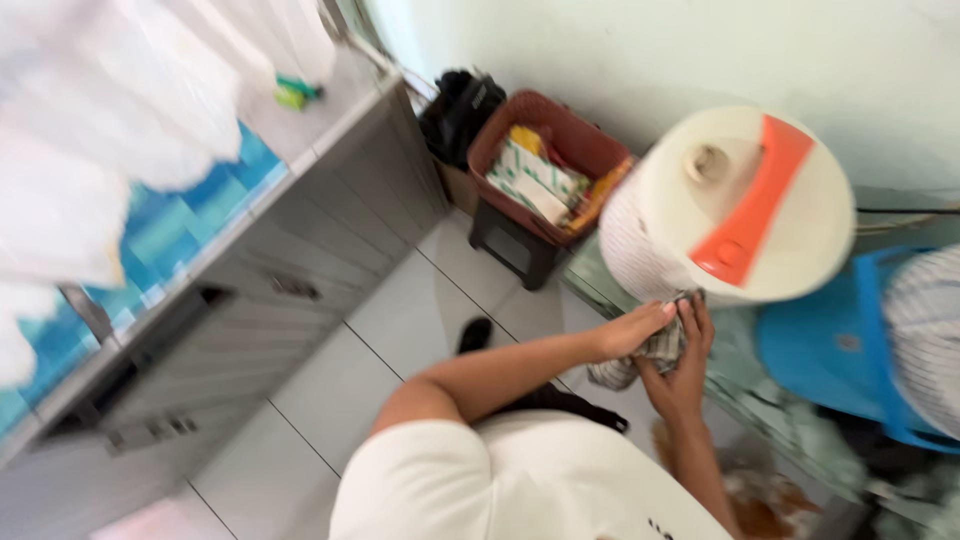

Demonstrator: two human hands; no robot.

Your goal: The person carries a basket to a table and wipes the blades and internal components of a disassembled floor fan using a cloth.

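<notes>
- Checked cloth (650, 352) is gripped by both hands, bunched against the side of a white drum (730, 210).
- Left hand (632, 330) is closed over it; right hand (680, 372) clasps beneath.
- An orange strip (752, 200) is borne on the drum lid; a blue tub (835, 345) is set beside.

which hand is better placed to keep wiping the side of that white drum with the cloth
Probably the left hand: it lies flat on the cloth against the drum; the right hand only grips it from below.
</notes>
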